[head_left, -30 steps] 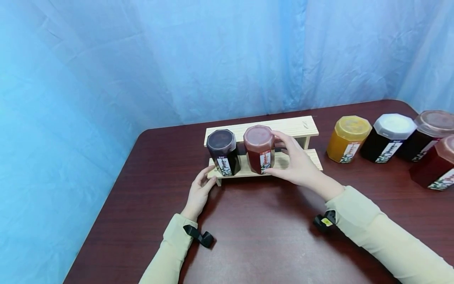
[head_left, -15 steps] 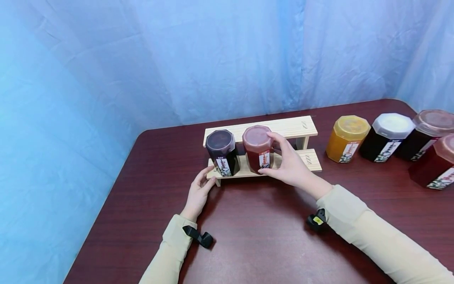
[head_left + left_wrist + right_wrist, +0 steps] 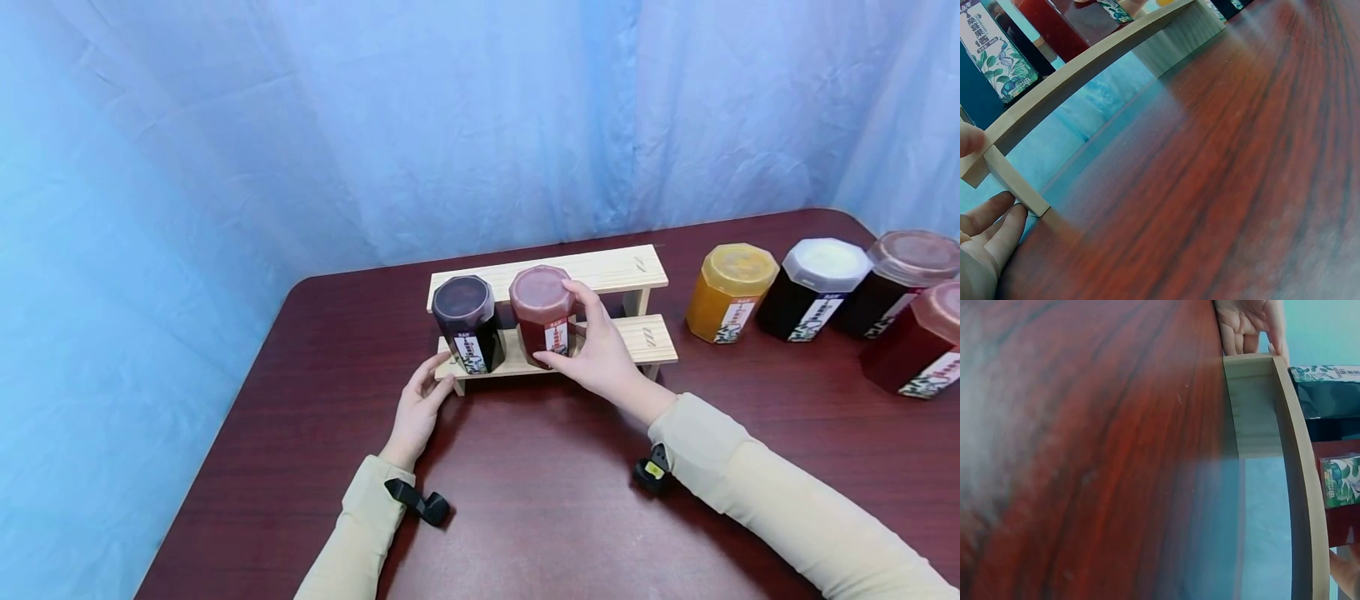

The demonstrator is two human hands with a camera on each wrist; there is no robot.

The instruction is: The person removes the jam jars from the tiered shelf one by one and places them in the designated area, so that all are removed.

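A two-tier wooden rack [image 3: 645, 337] stands near the back of the table. On its lower shelf, at the left, sits a dark jar [image 3: 460, 304] with a white label. Beside it to the right, a red jar [image 3: 538, 287] with a pinkish lid stands upright on the same shelf. My right hand [image 3: 602, 358] grips this red jar from its right side, thumb at the lower front and fingers near the lid. At the rack's left end, my left hand [image 3: 416, 412] holds the lower shelf; in the left wrist view its fingers [image 3: 1004, 231] lie against the short leg.
Right of the rack stand a yellow jar [image 3: 731, 296], a white-lidded dark jar [image 3: 813, 287], a dark jar with a pinkish lid [image 3: 900, 267] and another red jar [image 3: 911, 350]. Behind the dark red-brown table [image 3: 510, 500] hangs a blue curtain [image 3: 465, 125].
My right wrist and forearm have swung a little to the left, with the hand still on the red jar. The left hand and the dark jar stay in place.
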